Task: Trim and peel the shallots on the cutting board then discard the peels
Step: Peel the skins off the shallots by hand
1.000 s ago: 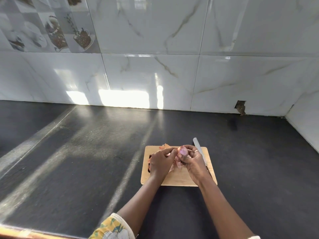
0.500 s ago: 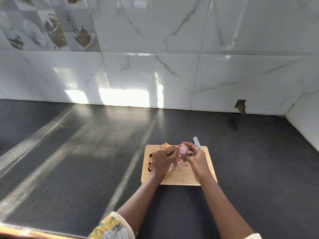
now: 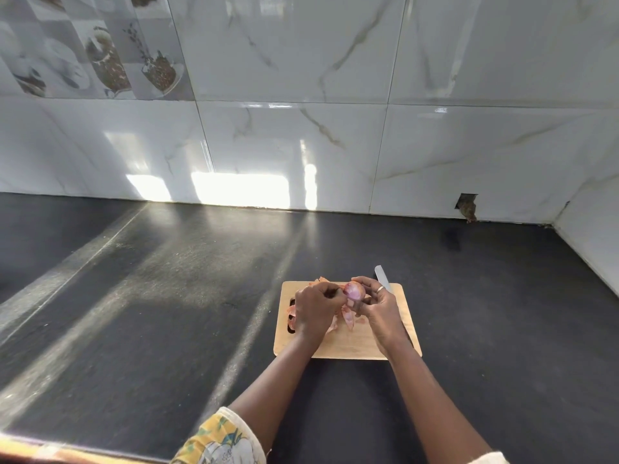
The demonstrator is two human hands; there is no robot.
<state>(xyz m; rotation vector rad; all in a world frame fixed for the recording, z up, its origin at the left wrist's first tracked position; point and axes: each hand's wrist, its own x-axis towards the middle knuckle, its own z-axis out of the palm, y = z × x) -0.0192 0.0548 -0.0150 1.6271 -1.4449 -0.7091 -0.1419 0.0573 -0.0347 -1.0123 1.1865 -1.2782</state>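
Note:
A pink-purple shallot (image 3: 354,291) is held above the wooden cutting board (image 3: 348,343) between both hands. My right hand (image 3: 380,308) grips it from the right, a ring on one finger. My left hand (image 3: 316,311) pinches at its left side, where a strip of skin hangs. Loose pinkish peels (image 3: 348,319) lie on the board under the hands, with more at the board's far edge (image 3: 320,280) and left side (image 3: 290,313). A knife blade (image 3: 382,277) sticks out behind my right hand; its handle is hidden.
The board lies on a dark stone counter (image 3: 167,296) with sun streaks across it. White marble-look tiles (image 3: 301,145) form the back wall, and a side wall (image 3: 593,236) closes the right corner. A small broken hole (image 3: 467,205) shows in the tile base.
The shallot has been lifted slightly and turned between the hands. More peel hangs loose below it. The board and knife have not moved.

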